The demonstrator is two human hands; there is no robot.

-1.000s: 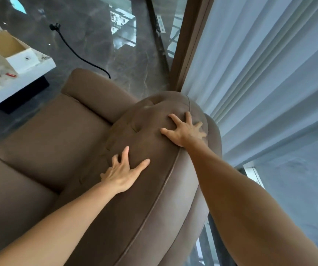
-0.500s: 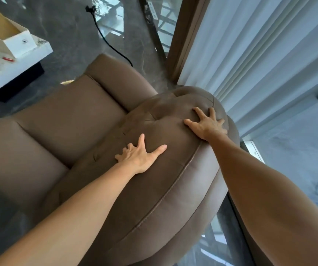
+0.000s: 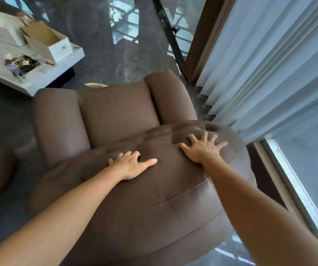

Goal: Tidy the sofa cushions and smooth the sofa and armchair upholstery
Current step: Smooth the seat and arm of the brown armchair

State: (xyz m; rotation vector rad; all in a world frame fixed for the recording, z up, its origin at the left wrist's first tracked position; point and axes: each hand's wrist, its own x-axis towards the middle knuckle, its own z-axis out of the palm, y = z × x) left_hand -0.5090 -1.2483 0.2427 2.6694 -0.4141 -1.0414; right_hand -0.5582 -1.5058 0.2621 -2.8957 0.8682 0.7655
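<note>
Both hands lie flat on the padded top of the armchair backrest, seen from behind and above. The left hand has its fingers a little apart, thumb stretched toward the right hand, palm pressed on the fabric. The right hand is spread wide, fingers fanned apart and gripping nothing. Just past the fingers of both hands the backrest curves down into tufted panels, and beyond those lie the seat and the two rolled armrests. Under the wrists runs a stitched seam across the back of the headrest.

The upholstery looks like soft, matte, suede-like cloth over thick foam. It should give readily under the palms and spring back, and its nap probably shows stroke marks, so long strokes in one direction would suit better than rubbing. There is little loose cloth to pinch, so flat palms are the right hold; the cloth seems grippy enough to drag wrinkles along. The chair itself looks heavy and unlikely to shift under this pressure.

The step in hand seems to be smoothing the backrest top; the seat and armrests beyond the fingers look fairly tidy already.

Right of the right hand's fingers a white curtain hangs close to the chair. Far beyond the left hand's fingers a low desk carries an open box.
</note>
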